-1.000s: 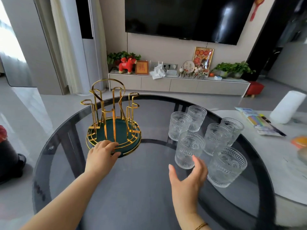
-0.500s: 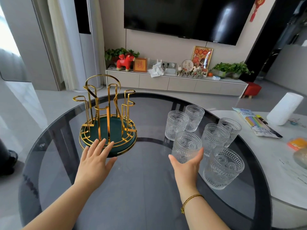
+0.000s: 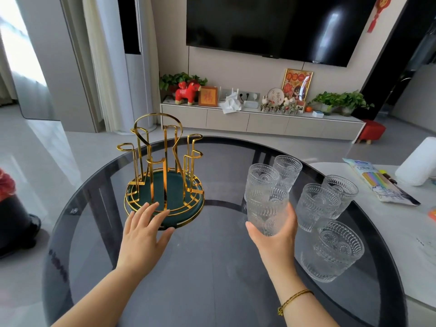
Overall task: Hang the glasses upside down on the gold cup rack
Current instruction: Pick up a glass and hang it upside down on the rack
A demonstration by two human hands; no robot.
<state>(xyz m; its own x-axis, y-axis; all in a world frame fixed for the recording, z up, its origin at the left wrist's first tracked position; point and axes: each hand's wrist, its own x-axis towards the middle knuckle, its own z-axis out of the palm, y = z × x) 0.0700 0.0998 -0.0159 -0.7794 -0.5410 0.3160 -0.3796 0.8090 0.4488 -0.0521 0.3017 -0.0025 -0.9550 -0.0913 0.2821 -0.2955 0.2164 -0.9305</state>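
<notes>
While the right hand (image 3: 273,234) is wrapping its thumb and fingers around the lower half of a clear embossed drinking glass (image 3: 267,210), that glass is sitting mouth-up, apparently raised just off the round smoked-glass tabletop (image 3: 212,279), though whether its base has fully cleared the surface is hard to tell. Its long axis is standing close to vertical, with the open rim pointing away from the palm and upward. Five more glasses of the same pattern are waiting upright to the right: two behind the held one (image 3: 287,169), two further right (image 3: 316,204), and one nearest the person (image 3: 332,251).

Over to the left, and well apart from the held glass, the gold wire cup rack on its dark green round base (image 3: 165,175) is standing with every looped post bare. None of the six glasses is hanging yet, so the task is looking barely begun. The left hand (image 3: 146,227) is resting flat, fingers spread and gripping nothing, with its fingertips at the near rim of the rack's base, seemingly steadying it.

What the next move is turning on is orientation: the glass is facing mouth-up while the posts are also pointing up, so the right hand is probably going to need to roll the wrist fully over before carrying the glass leftward and lowering its mouth onto a post. Because the right hand is the one holding the glass, the nearer, right-side posts are looking like the easiest targets.
</notes>
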